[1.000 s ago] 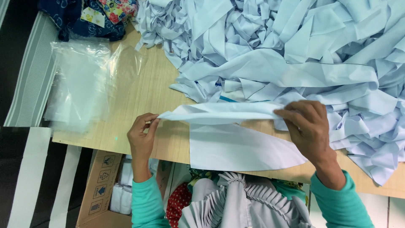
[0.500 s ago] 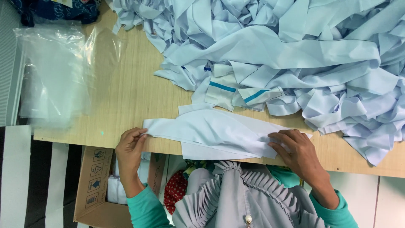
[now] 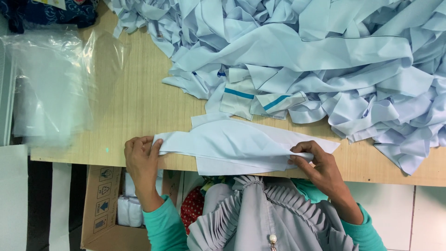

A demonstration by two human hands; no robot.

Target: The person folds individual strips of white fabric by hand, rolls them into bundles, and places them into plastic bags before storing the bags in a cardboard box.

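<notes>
Fingers of the left hand point(image 3: 141, 160) and right hand point(image 3: 318, 165) are pinched tight on the two ends of a pale blue cloth piece point(image 3: 237, 146), which lies flat at the near edge of the wooden surface point(image 3: 134, 102), just beside a big cloth pile point(image 3: 316, 51).

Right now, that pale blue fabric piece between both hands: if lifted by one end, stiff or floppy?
Probably floppy: the pale blue fabric piece creases and folds between the left hand and right hand. Likely light, since it is thin like the crumpled fabric pile. It may slide easily on the smooth wooden table.
</notes>
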